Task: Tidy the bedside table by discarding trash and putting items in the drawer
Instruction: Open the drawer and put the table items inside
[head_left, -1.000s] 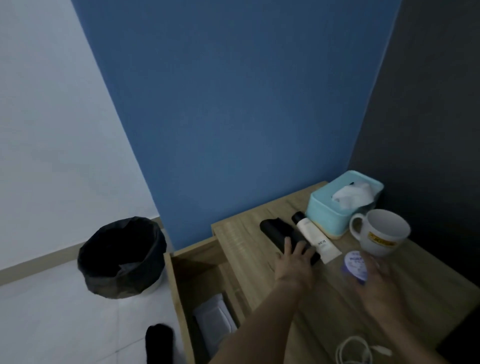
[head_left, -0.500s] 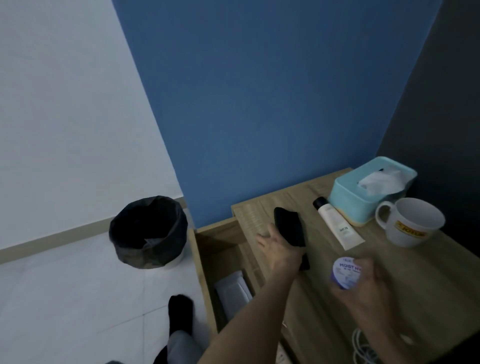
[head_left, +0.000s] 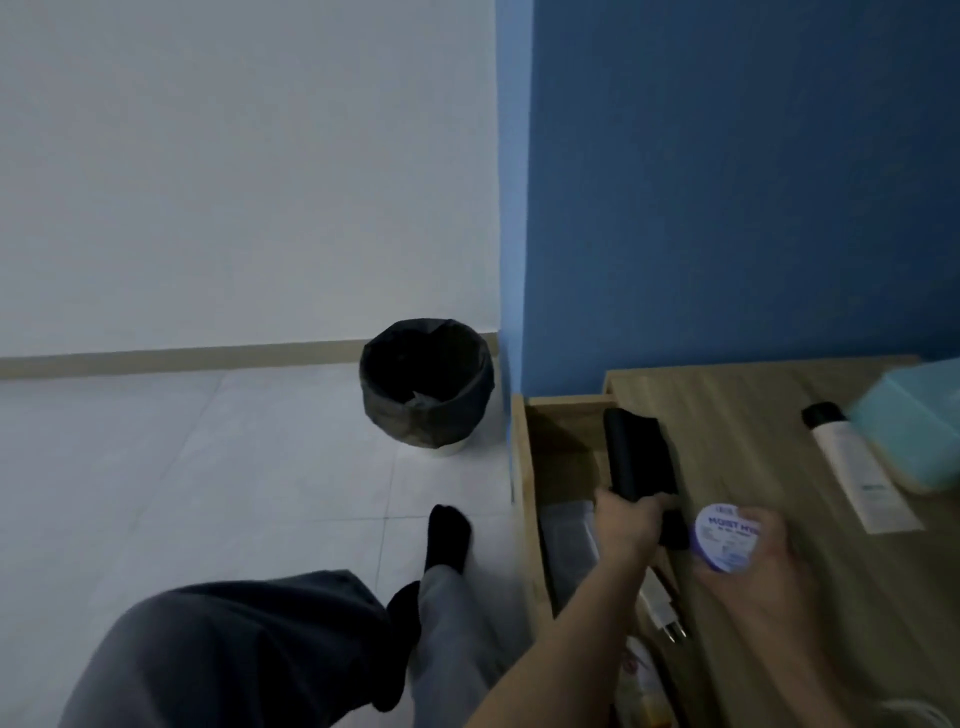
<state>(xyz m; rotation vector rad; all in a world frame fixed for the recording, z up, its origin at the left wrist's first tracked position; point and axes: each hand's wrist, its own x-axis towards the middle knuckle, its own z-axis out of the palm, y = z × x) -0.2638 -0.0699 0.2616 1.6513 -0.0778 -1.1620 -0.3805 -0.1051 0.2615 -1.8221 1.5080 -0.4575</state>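
Left hand (head_left: 626, 525) is closed around near end of a black pouch (head_left: 641, 457), which sticks out over bench (head_left: 753, 415) edge, above the open drawer (head_left: 563, 467). Right hand (head_left: 758, 561) holds a round white-purple jar (head_left: 724, 535), fingers curled on it. White tube w/ black cap (head_left: 852, 467) lies on bench beside a teal tissue box (head_left: 914, 421). Black-lined trash bin (head_left: 427, 384) stands on the floor, left of drawer.

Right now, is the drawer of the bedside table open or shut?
Open. The drawer stands pulled out beside the tabletop, and a white charger plug shows inside it.
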